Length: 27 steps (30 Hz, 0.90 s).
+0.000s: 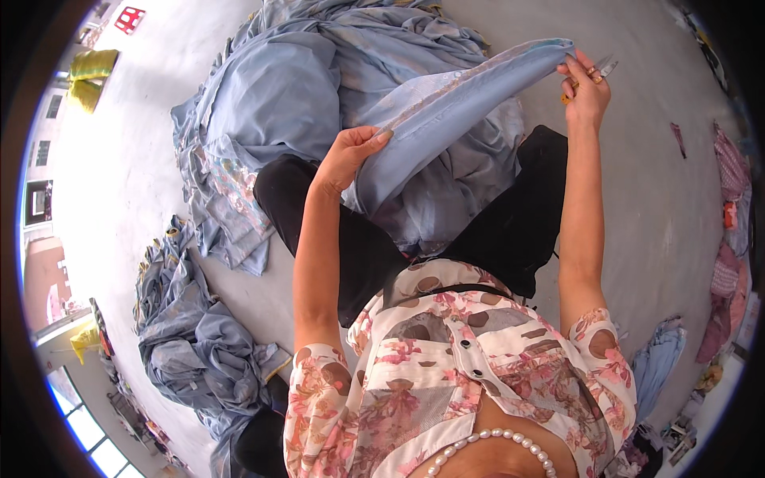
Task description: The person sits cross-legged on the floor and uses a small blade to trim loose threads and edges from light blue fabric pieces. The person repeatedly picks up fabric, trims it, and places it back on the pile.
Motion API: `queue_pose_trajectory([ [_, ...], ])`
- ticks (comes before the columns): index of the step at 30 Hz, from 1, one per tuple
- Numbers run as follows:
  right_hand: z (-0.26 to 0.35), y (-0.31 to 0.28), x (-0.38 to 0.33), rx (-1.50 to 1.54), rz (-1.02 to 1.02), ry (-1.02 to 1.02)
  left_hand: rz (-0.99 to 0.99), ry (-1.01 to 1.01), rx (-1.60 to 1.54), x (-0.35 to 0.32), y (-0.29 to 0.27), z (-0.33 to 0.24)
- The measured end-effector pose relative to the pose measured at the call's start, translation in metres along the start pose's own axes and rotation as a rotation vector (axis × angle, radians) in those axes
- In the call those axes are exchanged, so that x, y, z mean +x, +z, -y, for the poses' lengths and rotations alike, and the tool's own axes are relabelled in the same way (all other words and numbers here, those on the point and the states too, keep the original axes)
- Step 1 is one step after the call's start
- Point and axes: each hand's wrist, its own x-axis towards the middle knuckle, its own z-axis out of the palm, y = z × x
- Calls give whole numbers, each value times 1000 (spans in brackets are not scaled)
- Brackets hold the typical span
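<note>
Over the lap, left hand (351, 155) and right hand (586, 84) both clamped on blue fabric (470, 88), stretched between them.

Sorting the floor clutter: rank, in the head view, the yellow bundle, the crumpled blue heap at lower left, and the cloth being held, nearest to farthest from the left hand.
From the left hand:
1. Held blue cloth, gripped by it.
2. Crumpled blue heap, on the floor, lower left.
3. Yellow bundle, far upper left.

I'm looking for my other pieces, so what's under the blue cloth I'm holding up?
Under the blue cloth lie black trousers and more blue fabric on the floor. Anything beneath that heap is covered.
</note>
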Motion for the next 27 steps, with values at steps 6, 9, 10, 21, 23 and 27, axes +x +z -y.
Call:
queue_pose_trajectory([
  [6, -7, -8, -2, 15, 35, 46, -38, -21, 4, -1, 1, 1],
  [9, -10, -7, -4, -7, 61, 70, -19, -25, -12, -6, 2, 5],
  [10, -10, -4, -3, -11, 70, 71, -2, -15, -11, -6, 4, 9],
  [21, -7, 64, 3, 15, 216, 19, 15, 55, 54, -37, 23, 45],
  [23, -2, 101, -4, -15, 293, 33, 36, -11, 129, -40, 32, 38],
  [27, -40, 207, -24, 35, 730, 160, 186, -9, 253, -38, 44, 28],
])
